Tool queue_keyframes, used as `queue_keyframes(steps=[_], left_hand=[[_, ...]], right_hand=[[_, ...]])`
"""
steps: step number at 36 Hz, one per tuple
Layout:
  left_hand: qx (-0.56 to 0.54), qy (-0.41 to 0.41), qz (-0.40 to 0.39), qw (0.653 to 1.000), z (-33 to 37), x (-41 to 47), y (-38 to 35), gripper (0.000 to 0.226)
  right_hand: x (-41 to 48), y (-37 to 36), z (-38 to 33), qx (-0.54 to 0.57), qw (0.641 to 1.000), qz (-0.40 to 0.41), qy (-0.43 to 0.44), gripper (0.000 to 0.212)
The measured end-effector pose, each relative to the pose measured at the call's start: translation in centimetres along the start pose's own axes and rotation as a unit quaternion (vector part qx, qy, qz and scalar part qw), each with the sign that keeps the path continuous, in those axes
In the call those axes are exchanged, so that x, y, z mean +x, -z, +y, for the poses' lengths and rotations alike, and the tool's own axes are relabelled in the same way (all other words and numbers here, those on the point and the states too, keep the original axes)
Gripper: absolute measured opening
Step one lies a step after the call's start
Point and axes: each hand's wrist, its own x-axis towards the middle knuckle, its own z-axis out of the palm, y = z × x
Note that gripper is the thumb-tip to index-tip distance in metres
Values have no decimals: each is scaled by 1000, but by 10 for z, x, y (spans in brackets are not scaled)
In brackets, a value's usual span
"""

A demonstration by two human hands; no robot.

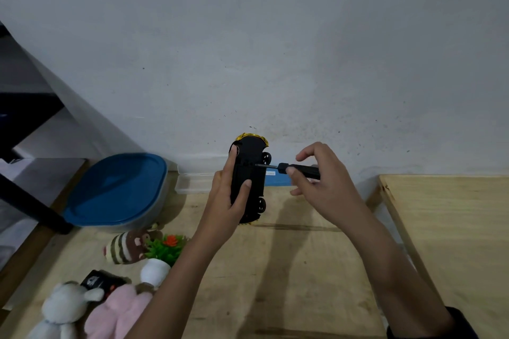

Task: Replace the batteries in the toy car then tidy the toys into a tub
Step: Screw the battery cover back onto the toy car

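My left hand (228, 192) grips the toy car (252, 173), held on end above the table with its black underside turned to me and its gold body facing away. My right hand (319, 179) pinches a black screwdriver (292, 168) whose metal tip touches the car's underside near the upper wheel. A tub with a blue lid (115, 190) sits shut at the back left. Soft toys lie at the front left: a striped brown one (126, 248), a white one (66, 308) and a pink one (118, 311).
A clear plastic case (192, 181) lies open against the wall behind the car. A small green plant in a white pot (162, 256) and a black remote (102, 281) sit among the toys. A second wooden table (454, 228) stands to the right, a black bar (33, 201) at left.
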Motion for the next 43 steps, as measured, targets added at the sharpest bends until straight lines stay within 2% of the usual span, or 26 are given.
queue_keyframes(steps=[2, 6, 11, 15, 17, 19, 20, 25, 28, 32, 35, 40, 43], left_hand=[[1, 1, -1, 1000, 0, -1, 0, 63], [1, -2, -10, 1000, 2, -3, -2, 63], [-2, -5, -8, 1000, 6, -3, -4, 63], [4, -12, -12, 1000, 9, -5, -6, 63], [8, -12, -14, 1000, 11, -5, -8, 63], [8, -10, -12, 1000, 11, -5, -9, 63], [10, -10, -13, 1000, 11, -5, -10, 63], [23, -14, -23, 999, 15, -3, -11, 63], [27, -15, -24, 999, 15, -2, -12, 63], [30, -19, -26, 999, 15, -4, -14, 63], [28, -20, -22, 999, 14, -4, -16, 63], [19, -28, -30, 999, 14, -7, -18, 63], [6, -23, -31, 999, 15, -8, -20, 62]], right_hand=[[-1, 1, 0, -4, 1000, -7, 12, 16], [0, 2, -5, 31, 999, 43, -3, 22], [-3, 4, -2, 21, 999, 29, 11, 15], [-3, 8, -3, 67, 994, 84, -13, 14], [-3, 11, -2, 28, 997, 64, 20, 8], [-4, 14, -1, -19, 998, 48, 41, 20], [-5, 15, -2, -20, 998, 44, 38, 24], [-5, 17, -5, 23, 998, 51, 14, 16], [-5, 19, -5, -15, 999, 35, 11, 16], [-6, 20, -9, 13, 998, 60, -10, 17], [-8, 21, -8, -15, 999, 48, 1, 16], [-12, 20, -12, 44, 993, 103, -25, 20], [-14, 22, -13, 37, 997, 60, -10, 13]])
